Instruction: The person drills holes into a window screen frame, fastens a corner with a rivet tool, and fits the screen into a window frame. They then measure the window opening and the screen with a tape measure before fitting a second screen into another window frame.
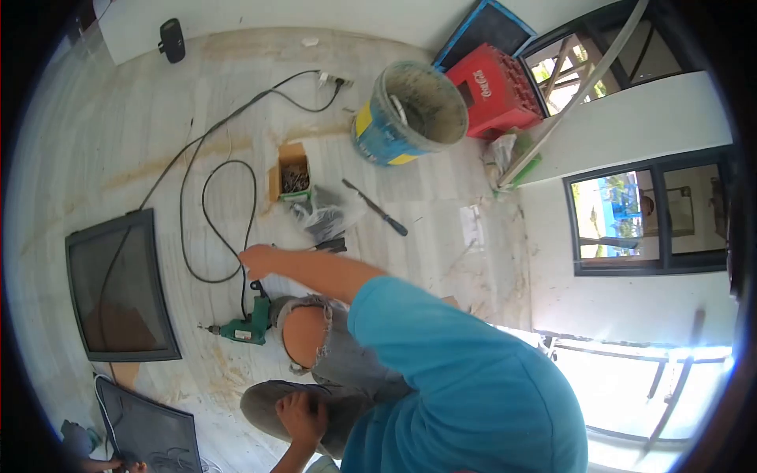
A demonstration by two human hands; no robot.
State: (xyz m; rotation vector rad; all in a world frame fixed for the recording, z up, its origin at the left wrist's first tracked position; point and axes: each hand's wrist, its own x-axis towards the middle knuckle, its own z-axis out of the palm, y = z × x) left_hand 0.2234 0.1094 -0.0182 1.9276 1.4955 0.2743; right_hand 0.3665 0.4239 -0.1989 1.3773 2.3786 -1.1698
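My right hand [257, 260] is stretched out low over the floor, fingers curled downward beside the black power cord [243, 296]. Whether they grip the cord or something small is hidden. Just below that hand, a green power drill [246, 325] lies on its side by my knee, a bit in its chuck pointing away from me. My left hand [303, 418] rests on my other knee, fingers loosely bent and holding nothing. Close to my right forearm are a clear plastic bag [322, 214], an open cardboard box of screws [295, 176] and a dark-handled tool [334, 245].
A long thin tool [375, 208] lies near a dirty blue bucket [378, 126]. A red crate [489, 91] stands against the wall. The cord runs to a power socket [335, 80]. Dark framed panels [122, 288] lie ahead. At bottom left, another person's hands [136, 467] show.
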